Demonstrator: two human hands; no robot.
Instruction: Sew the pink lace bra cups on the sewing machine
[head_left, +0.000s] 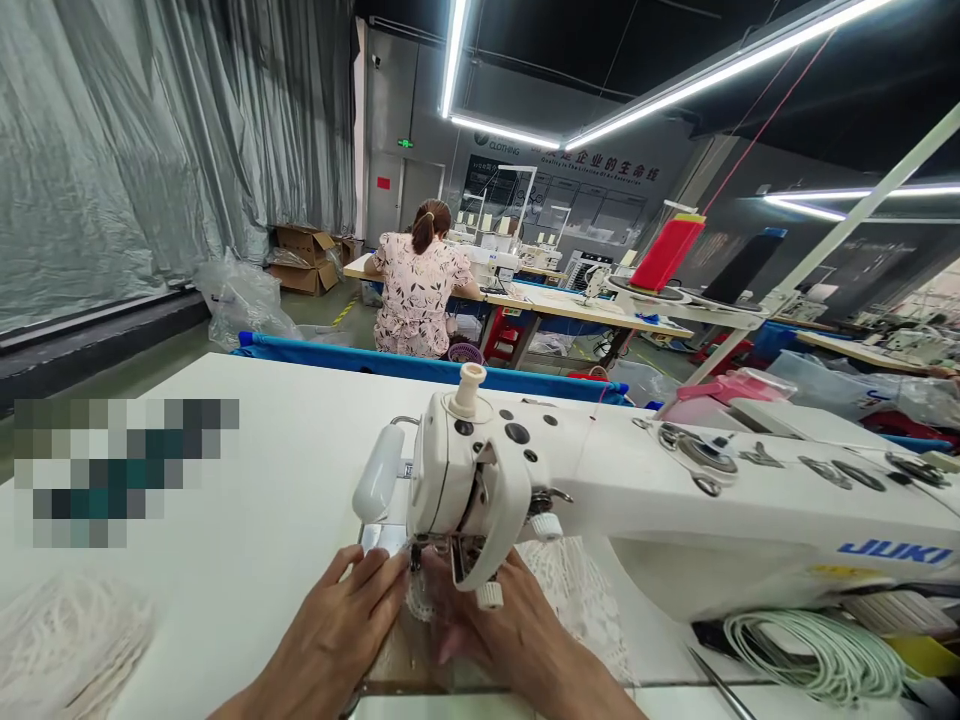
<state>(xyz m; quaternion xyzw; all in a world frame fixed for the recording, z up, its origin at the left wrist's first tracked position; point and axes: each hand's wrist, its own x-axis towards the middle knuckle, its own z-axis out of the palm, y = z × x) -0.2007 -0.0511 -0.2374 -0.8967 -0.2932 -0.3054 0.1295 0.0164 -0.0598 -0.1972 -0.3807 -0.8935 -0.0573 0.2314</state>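
A white JUKI sewing machine stands before me, with white lace fabric under its needle area. My left hand lies palm down to the left of the needle, fingers slightly bent and spread, the fingertips by the lace edge. Behind the machine's curved front guard, my right hand is at the cloth. Its fingers are partly hidden and blurred, so their grip does not show. More patterned lace extends beneath the machine arm, right of my right hand.
A lace bundle lies at the left of the white table. Pale green cord and a pointed metal tool are at the right. Beyond a blue cloth trough, a person sits at another machine.
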